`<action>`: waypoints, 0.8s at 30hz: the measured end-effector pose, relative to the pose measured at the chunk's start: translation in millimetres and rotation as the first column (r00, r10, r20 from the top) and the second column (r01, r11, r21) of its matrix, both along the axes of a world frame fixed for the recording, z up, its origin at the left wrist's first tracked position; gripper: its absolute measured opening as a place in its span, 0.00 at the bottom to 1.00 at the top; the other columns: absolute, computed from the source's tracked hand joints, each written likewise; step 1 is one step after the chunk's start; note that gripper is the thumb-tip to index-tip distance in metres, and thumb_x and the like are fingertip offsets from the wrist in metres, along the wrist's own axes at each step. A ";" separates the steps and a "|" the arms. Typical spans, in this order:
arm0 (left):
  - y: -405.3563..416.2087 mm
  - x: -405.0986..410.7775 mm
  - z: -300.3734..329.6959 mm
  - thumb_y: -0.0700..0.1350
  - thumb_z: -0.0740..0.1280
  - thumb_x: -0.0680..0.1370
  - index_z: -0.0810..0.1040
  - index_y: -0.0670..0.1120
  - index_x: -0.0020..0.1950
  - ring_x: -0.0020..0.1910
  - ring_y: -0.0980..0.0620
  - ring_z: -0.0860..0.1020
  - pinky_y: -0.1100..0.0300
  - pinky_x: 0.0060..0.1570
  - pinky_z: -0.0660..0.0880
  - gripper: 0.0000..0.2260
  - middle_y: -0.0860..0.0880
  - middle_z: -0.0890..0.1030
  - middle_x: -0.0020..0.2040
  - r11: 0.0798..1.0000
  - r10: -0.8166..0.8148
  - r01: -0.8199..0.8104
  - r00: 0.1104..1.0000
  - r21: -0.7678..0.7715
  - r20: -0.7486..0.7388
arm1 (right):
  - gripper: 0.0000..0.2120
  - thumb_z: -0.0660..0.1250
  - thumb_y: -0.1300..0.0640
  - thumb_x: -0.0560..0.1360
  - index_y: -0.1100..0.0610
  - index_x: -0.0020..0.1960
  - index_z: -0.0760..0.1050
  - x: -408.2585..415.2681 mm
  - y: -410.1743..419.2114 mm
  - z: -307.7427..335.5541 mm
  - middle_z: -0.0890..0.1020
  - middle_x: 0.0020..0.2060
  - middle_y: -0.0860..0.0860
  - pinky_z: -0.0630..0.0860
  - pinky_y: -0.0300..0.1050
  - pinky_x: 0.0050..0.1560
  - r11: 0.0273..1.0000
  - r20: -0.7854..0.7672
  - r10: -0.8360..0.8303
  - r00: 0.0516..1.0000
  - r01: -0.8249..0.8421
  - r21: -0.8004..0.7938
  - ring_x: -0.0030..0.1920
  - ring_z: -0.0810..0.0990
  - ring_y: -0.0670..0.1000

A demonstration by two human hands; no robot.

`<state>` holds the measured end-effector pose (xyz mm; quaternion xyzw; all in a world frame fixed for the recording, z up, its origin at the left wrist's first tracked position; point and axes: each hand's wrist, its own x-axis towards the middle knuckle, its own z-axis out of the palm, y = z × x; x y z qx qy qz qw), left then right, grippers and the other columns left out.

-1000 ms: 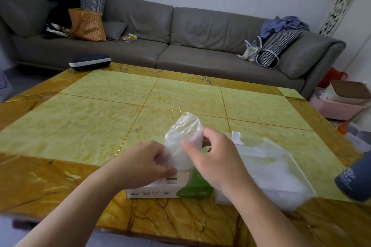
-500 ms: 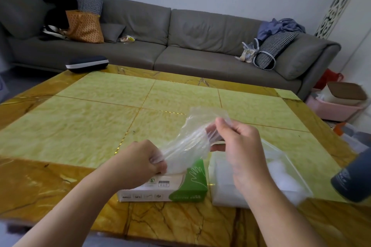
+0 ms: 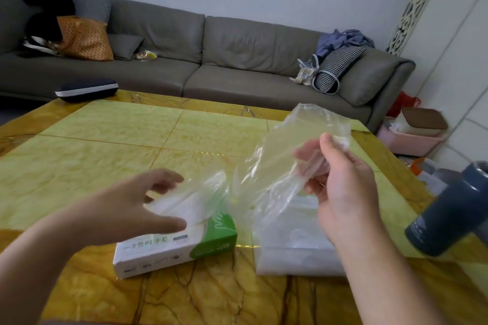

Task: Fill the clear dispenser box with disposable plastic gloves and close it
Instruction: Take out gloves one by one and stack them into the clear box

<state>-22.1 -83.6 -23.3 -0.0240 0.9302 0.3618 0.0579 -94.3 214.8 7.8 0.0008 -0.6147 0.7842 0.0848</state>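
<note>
The right hand (image 3: 343, 185) is pinching a clear disposable plastic glove (image 3: 285, 161) between thumb and curled fingers, its grip clamped on the film and holding it up above the desk (image 3: 105, 145). The left hand (image 3: 137, 206) is hovering over the top of the white and green glove carton (image 3: 174, 245), fingers spread and relaxed, grip apart; more clear film (image 3: 200, 192) is sticking up out of the carton beside its fingertips, and whether they are touching it cannot be told. The clear dispenser box (image 3: 293, 250) is sitting on the desk just right of the carton, below the raised glove, with pale crumpled plastic showing through its walls. The carton is carrying a white hand outline on its green end and a line of print along its side, too blurred to read. A dark blue bottle (image 3: 449, 211) is standing at the right edge, its small white lettering illegible.
</note>
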 end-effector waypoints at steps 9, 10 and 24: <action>98.9 1.2 25.2 0.56 0.69 0.76 0.83 0.52 0.60 0.56 0.64 0.82 0.67 0.59 0.76 0.15 0.59 0.86 0.56 0.843 0.014 0.108 0.975 0.527 -0.222 | 0.15 0.69 0.47 0.81 0.54 0.44 0.88 10.9 -9.5 -1.4 0.88 0.42 0.56 0.63 0.43 0.30 0.969 0.038 0.239 0.970 -0.240 0.047 0.32 0.74 0.48; 101.8 -1.5 22.6 0.53 0.69 0.77 0.86 0.49 0.55 0.54 0.61 0.83 0.64 0.59 0.77 0.12 0.55 0.87 0.52 0.833 0.052 0.079 0.974 0.547 -0.220 | 0.15 0.69 0.48 0.81 0.55 0.44 0.88 11.1 -6.0 -2.3 0.88 0.42 0.57 0.63 0.43 0.30 0.965 0.039 0.253 0.967 -0.255 0.057 0.32 0.74 0.49; 68.0 -5.7 20.2 0.48 0.73 0.74 0.87 0.41 0.49 0.28 0.49 0.75 0.64 0.27 0.76 0.11 0.42 0.78 0.32 0.564 0.364 -0.188 0.931 0.804 -0.037 | 0.03 0.73 0.63 0.77 0.61 0.46 0.80 -3.5 37.7 -1.8 0.78 0.31 0.56 0.61 0.41 0.26 0.901 0.096 0.353 0.931 -0.366 0.234 0.28 0.69 0.51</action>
